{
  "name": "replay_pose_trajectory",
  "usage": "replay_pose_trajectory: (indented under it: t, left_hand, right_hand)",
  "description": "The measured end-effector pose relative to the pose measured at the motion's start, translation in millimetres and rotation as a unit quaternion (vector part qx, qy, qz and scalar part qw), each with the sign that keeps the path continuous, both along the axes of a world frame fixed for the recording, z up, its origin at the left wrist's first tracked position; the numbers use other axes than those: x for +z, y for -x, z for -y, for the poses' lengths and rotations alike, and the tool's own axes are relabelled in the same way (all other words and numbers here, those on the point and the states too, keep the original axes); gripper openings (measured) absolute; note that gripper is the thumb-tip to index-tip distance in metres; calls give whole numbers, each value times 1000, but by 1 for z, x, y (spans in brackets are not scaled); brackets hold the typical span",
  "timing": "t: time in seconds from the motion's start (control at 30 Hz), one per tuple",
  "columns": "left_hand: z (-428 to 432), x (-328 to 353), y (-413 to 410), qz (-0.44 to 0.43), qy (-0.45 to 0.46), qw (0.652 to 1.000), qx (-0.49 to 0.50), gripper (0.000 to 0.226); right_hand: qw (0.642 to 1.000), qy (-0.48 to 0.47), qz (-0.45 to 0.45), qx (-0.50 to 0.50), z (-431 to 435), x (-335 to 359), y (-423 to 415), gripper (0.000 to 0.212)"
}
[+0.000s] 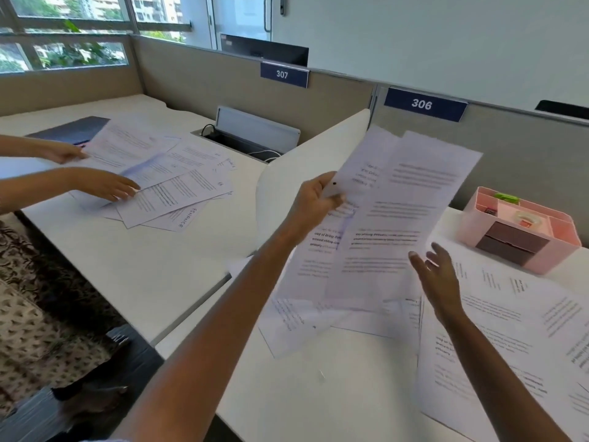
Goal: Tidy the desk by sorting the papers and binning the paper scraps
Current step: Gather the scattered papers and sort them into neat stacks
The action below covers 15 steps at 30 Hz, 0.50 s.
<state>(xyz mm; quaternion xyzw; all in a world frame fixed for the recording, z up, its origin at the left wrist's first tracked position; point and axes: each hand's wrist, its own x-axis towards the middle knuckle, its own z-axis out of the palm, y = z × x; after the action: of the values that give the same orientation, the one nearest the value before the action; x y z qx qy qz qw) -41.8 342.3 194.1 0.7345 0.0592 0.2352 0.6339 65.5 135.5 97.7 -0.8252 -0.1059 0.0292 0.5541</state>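
My left hand (314, 200) grips a few printed sheets (392, 212) by their left edge and holds them raised above the white desk (318, 393). My right hand (438, 275) hovers with spread, relaxed fingers just below the lower right corner of the held sheets, holding nothing. More printed papers (497, 339) lie spread over the right of the desk, and another loose sheet (296, 323) lies under the raised ones.
A pink desk organiser (522, 231) stands at the back right. A white divider panel (306, 173) separates my desk from the neighbouring desk, where another person's hands (102, 185) rest on a fan of papers (169, 183). A cable tray (251, 135) sits behind. Grey partitions enclose the back.
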Motion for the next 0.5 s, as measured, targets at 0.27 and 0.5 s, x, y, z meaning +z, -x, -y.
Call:
replay_pose_trajectory:
  t: [0.27, 0.5]
  left_hand:
    - [-3, 7, -8, 65, 122, 987, -83, 20]
    - [-3, -13, -15, 74, 167, 981, -72, 26]
  right_hand:
    - [983, -173, -63, -1, 5, 19, -34, 88]
    - [976, -189, -109, 8, 20, 22, -43, 72]
